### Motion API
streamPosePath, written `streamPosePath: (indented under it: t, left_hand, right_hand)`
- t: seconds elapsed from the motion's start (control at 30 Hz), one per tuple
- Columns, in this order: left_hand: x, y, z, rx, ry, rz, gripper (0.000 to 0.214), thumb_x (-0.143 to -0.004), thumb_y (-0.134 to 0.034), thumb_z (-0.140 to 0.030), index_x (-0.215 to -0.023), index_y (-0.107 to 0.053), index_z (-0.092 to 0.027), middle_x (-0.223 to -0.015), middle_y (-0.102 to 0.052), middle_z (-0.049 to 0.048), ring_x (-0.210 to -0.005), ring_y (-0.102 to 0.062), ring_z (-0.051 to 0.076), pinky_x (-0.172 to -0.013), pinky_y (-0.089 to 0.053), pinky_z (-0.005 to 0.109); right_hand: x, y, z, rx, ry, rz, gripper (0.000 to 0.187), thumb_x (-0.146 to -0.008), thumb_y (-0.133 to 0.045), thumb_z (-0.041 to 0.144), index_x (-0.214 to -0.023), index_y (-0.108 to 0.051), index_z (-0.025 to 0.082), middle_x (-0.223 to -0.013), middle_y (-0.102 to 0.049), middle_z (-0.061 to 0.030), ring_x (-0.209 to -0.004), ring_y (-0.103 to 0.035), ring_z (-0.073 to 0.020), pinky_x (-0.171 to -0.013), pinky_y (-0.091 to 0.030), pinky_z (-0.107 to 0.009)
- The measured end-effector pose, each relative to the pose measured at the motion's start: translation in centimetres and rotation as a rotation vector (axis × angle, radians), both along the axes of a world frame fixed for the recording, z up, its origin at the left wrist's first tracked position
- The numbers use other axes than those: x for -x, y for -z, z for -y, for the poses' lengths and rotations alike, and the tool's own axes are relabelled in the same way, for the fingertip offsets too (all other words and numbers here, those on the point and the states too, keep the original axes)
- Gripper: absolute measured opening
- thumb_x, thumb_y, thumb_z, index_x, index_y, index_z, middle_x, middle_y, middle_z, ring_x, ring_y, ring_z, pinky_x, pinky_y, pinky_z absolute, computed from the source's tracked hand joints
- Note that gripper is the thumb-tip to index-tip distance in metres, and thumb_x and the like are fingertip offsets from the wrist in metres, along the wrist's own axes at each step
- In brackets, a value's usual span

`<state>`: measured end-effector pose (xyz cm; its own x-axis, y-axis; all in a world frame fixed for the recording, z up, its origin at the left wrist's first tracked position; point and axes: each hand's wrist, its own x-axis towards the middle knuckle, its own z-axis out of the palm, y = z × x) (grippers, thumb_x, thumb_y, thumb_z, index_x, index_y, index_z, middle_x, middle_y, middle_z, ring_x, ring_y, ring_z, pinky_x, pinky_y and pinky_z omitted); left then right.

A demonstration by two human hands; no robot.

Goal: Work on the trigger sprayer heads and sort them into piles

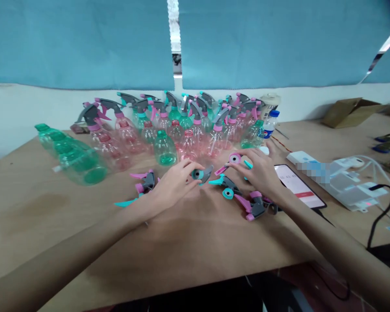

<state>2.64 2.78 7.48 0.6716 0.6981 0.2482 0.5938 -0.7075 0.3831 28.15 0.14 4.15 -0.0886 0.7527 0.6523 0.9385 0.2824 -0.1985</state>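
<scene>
My left hand [178,180] is closed on a teal-and-grey trigger spray head [199,174], its round collar opening turned toward me. My right hand [258,169] pinches a pink-and-grey trigger spray head [234,158], which also faces me with its collar opening. Below the right hand lie a teal-and-grey spray head [228,186] and a pink-and-grey spray head [255,206]. More loose heads, such as a pink one [145,181], lie beside my left wrist, which partly hides them. Just beyond my hands stand open bottles, among them a green bottle [165,149] and a pink bottle [188,145].
Several bottles with spray heads fitted [196,117] stand along the wall. Green bottles [73,154] form a row on the left. At the right are a phone [300,186], a white device with cables [347,177], a drink bottle [271,123] and a cardboard box [351,112].
</scene>
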Motion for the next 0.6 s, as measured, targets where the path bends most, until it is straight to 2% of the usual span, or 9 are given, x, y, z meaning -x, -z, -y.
streamPosePath:
  t: [0.1, 0.2, 0.27, 0.37, 0.5, 0.6]
  left_hand:
    - [1.4, 0.4, 2.2, 0.024, 0.009, 0.026, 0.018, -0.089, -0.055, -0.020, -0.107, -0.056, -0.023, -0.106, -0.057, 0.0024, -0.093, -0.060, 0.019, -0.079, -0.051, 0.033]
    - [2.2, 1.7, 4.7, 0.032, 0.084, 0.014, 0.021, -0.091, -0.048, -0.014, -0.108, -0.056, -0.024, -0.108, -0.056, 0.0030, -0.097, -0.059, 0.018, -0.082, -0.051, 0.033]
    - [2.6, 2.8, 6.4, 0.054, 0.153, -0.033, 0.028, -0.090, -0.047, -0.011, -0.111, -0.055, -0.026, -0.112, -0.056, 0.0032, -0.101, -0.057, 0.020, -0.085, -0.051, 0.035]
    - [3.0, 4.4, 8.4, 0.067, 0.211, -0.075, 0.030, -0.086, -0.048, -0.004, -0.109, -0.054, -0.022, -0.111, -0.055, 0.0052, -0.101, -0.057, 0.020, -0.086, -0.051, 0.036]
    - [3.3, 5.9, 9.3, 0.118, 0.156, -0.067, 0.032, -0.084, -0.054, -0.008, -0.112, -0.051, -0.021, -0.110, -0.056, 0.0050, -0.101, -0.057, 0.021, -0.087, -0.052, 0.037]
    - [3.2, 6.4, 8.9, 0.117, 0.144, -0.040, 0.029, -0.085, -0.056, -0.012, -0.112, -0.051, -0.022, -0.111, -0.057, 0.0052, -0.101, -0.058, 0.021, -0.086, -0.052, 0.038]
  right_hand:
    - [1.3, -0.7, 0.4, -0.007, -0.063, -0.022, 0.025, -0.085, -0.060, 0.044, -0.090, -0.059, 0.020, -0.099, -0.069, -0.0080, -0.098, -0.062, -0.0272, -0.098, -0.032, -0.049]
    - [2.5, -1.3, 1.1, 0.018, -0.159, -0.082, 0.025, -0.083, -0.062, 0.042, -0.089, -0.058, 0.019, -0.098, -0.068, -0.0097, -0.093, -0.062, -0.0261, -0.081, -0.045, -0.039]
    - [3.2, -1.5, 2.0, 0.078, -0.195, -0.088, 0.024, -0.081, -0.064, 0.041, -0.088, -0.057, 0.018, -0.093, -0.068, -0.0084, -0.084, -0.063, -0.0240, -0.071, -0.046, -0.034]
    - [4.1, -1.3, 4.1, 0.217, -0.218, -0.050, 0.024, -0.081, -0.064, 0.042, -0.085, -0.058, 0.019, -0.079, -0.067, -0.0040, -0.073, -0.063, -0.0207, -0.064, -0.045, -0.031]
    - [5.1, -0.2, 7.0, 0.367, -0.263, -0.086, 0.023, -0.082, -0.064, 0.042, -0.088, -0.057, 0.021, -0.083, -0.067, -0.0020, -0.070, -0.064, -0.0173, -0.059, -0.047, -0.028]
    - [6.1, 0.9, 8.3, 0.395, -0.301, -0.008, 0.021, -0.083, -0.063, 0.041, -0.088, -0.056, 0.021, -0.082, -0.066, -0.0022, -0.073, -0.064, -0.0192, -0.061, -0.049, -0.030]
